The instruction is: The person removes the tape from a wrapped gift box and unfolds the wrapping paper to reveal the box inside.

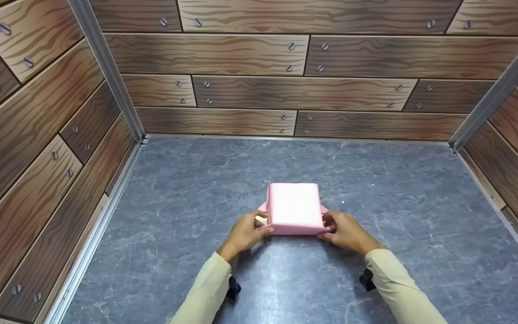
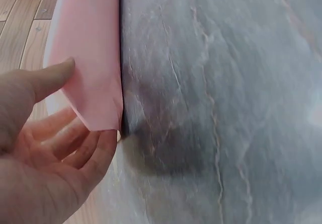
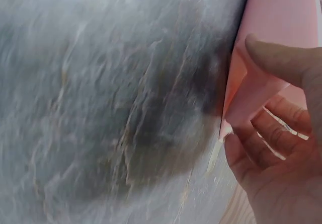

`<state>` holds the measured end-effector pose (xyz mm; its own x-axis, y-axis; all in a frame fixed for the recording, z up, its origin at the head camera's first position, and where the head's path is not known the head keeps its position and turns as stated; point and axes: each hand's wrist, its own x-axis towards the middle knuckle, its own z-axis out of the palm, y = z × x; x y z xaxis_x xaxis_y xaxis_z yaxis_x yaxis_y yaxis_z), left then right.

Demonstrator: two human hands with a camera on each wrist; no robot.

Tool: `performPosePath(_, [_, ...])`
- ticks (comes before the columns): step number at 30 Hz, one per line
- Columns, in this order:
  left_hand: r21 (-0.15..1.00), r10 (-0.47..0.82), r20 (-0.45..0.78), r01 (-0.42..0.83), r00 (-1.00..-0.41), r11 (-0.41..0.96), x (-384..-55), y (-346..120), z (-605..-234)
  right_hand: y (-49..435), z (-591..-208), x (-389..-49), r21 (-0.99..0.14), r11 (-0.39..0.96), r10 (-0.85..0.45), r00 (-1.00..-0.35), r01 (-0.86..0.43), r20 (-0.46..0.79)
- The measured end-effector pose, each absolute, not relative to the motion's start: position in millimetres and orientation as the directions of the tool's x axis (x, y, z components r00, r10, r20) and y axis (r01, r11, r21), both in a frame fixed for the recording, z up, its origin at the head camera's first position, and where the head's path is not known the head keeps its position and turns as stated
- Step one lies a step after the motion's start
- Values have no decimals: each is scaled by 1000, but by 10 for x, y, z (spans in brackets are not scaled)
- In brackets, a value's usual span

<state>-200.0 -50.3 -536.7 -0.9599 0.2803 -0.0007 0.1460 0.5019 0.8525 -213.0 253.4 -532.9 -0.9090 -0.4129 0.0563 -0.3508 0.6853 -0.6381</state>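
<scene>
A squarish box wrapped in pink paper (image 1: 294, 204) sits on the grey marbled tabletop, its bright top facing up. Loose paper juts out at both of its sides, and a pale patch shows by the left one. My left hand (image 1: 244, 231) pinches the paper at the near left corner; the left wrist view shows the thumb on the pink front face (image 2: 95, 48) and the fingers curled behind a pointed flap. At the near right corner, my right hand (image 1: 349, 230) holds a creased, folded flap (image 3: 254, 90) between thumb and fingers.
Wood-patterned panels (image 1: 241, 54) enclose the marbled tabletop (image 1: 187, 180) at the back and both sides, with metal posts (image 1: 110, 67) at the corners. Small white specks (image 1: 342, 202) lie right of the box. Dark wrist devices (image 1: 233, 288) sit beneath both cream sleeves.
</scene>
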Motion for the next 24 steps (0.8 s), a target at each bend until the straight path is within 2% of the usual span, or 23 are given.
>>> performPosePath(3, [874, 228, -27, 87, -973, 479, -2007, -498, -5352, 2518, -5330, -2122, -648, 681, -399, -915, -341, 61])
performPosePath(7, [901, 184, -13, 68, -983, 428, -2014, -498, -5347, 2507, -5323, -2113, -659, 671, -390, -918, -339, 74])
performPosePath(13, [942, 163, 57, 107, -985, 318, -1996, -503, -5359, 2523, -5342, -2100, -672, 636, -406, -905, -380, 127])
performPosePath(18, [953, 155, 121, 159, -980, 259, -1973, -519, -5366, 2537, -5355, -2067, -678, 643, -367, -920, -356, 136])
performPosePath(24, [958, 172, 128, 167, -977, 232, -1932, -569, -5359, 2576, -5343, -2012, -735, 577, -382, -913, -357, 144])
